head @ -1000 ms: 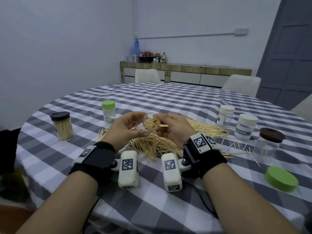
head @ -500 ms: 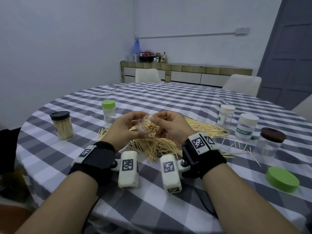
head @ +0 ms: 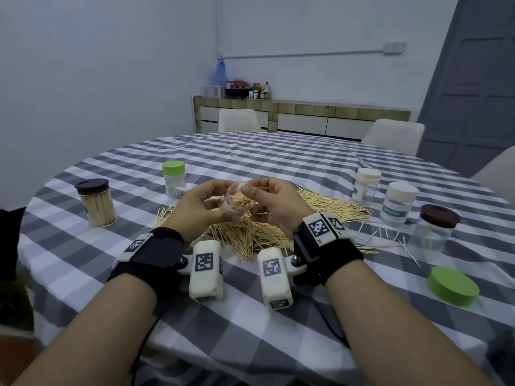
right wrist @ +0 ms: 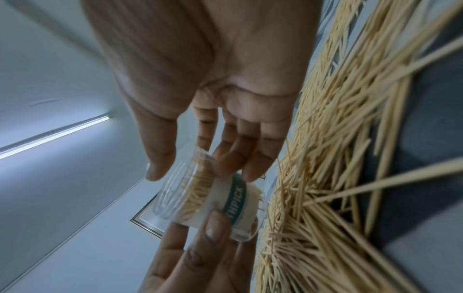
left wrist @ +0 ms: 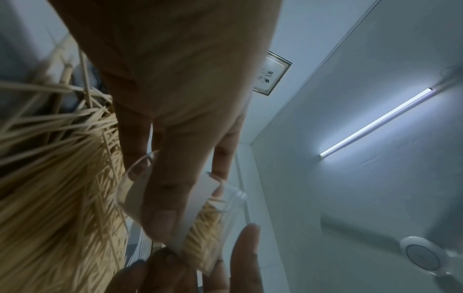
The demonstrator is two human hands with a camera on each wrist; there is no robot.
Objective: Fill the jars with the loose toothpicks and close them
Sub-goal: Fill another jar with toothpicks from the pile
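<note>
A small clear jar (head: 237,203) with a white label, partly filled with toothpicks, is held tilted above the loose toothpick pile (head: 250,235). My left hand (head: 195,207) grips its body, thumb on the label, as the left wrist view shows on the jar (left wrist: 208,218). My right hand (head: 273,201) is at the jar's open mouth, thumb on the rim and fingers on the far side. In the right wrist view the jar (right wrist: 200,194) lies between that thumb and those fingers, beside the pile (right wrist: 338,138). The jar has no lid on.
On the checked table (head: 278,157): a full brown-lidded jar (head: 96,203) and a green-lidded jar (head: 174,179) at left; two white-lidded jars (head: 365,185) (head: 398,203) and a brown-lidded clear jar (head: 434,232) at right. A loose green lid (head: 452,285) lies near the right edge.
The jar has risen slightly and tipped more upright between my hands. My right thumb has moved onto the jar's mouth.
</note>
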